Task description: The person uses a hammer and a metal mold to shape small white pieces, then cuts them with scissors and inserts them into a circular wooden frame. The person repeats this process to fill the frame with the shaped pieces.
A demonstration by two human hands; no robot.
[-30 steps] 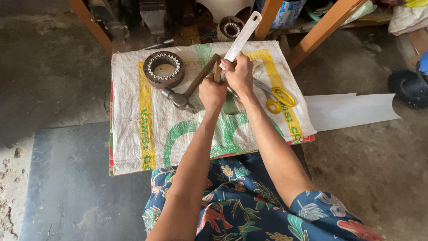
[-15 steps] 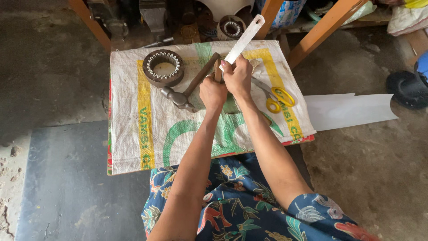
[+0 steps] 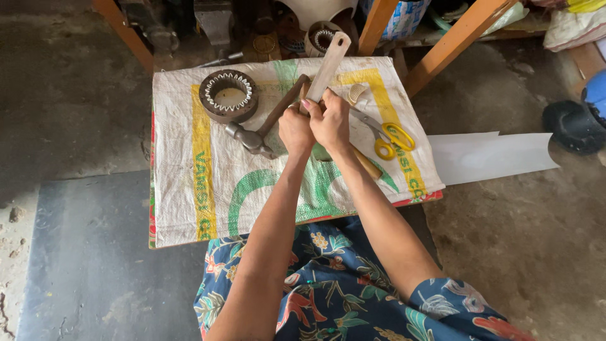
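Floor: grey concrete, rough and stained, with a smooth darker slab at the left.
Work surface: a small table covered by a white woven sack (image 3: 189, 189) with yellow and green print.
Stick: a flat pale wooden stick (image 3: 329, 63), long and narrow, with a rounded top end; it stood tilted over the middle of the sack, its lower end hidden inside the hands.
Left hand: the left hand (image 3: 295, 129) was closed in a fist around the lower part of the stick.
Right hand: the right hand (image 3: 330, 120) was also closed on the stick, pressed against the left hand.
Hammer: a hammer (image 3: 265, 126) lay just beside the left hand.
Scissors: yellow-handled scissors (image 3: 386, 136) lay to the right.
Metal ring: a toothed ring (image 3: 228, 95) sat at the upper left.
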